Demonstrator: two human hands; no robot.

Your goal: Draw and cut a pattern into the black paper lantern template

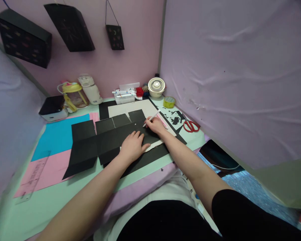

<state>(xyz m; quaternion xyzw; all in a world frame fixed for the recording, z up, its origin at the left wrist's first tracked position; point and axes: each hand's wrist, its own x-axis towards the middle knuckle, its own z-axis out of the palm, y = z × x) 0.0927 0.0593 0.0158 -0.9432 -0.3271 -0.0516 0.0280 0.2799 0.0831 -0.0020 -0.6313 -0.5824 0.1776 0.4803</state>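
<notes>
A long sheet of black cardstock (85,147), creased and cut into flaps, lies across the table in front of me. My left hand (132,144) rests flat on it with the fingers stretched out. In my right hand (154,124) is a slim white pen (152,117), its tip down at the black surface. A small pale mark (135,124) shows on the card left of the pen tip. Under the cardstock are a white board (130,107) and another black sheet (150,161). A second pale pen (165,125) lies just right of my right hand.
Red-handled scissors (191,126) and black paper scraps (175,120) lie at the right, near yellow-green tape (169,102). Blue paper (57,134), pink paper (52,174) and a clear ruler (35,175) are at left. A marker box (125,98), bottle (90,89) and lidded bowl (156,87) stand behind.
</notes>
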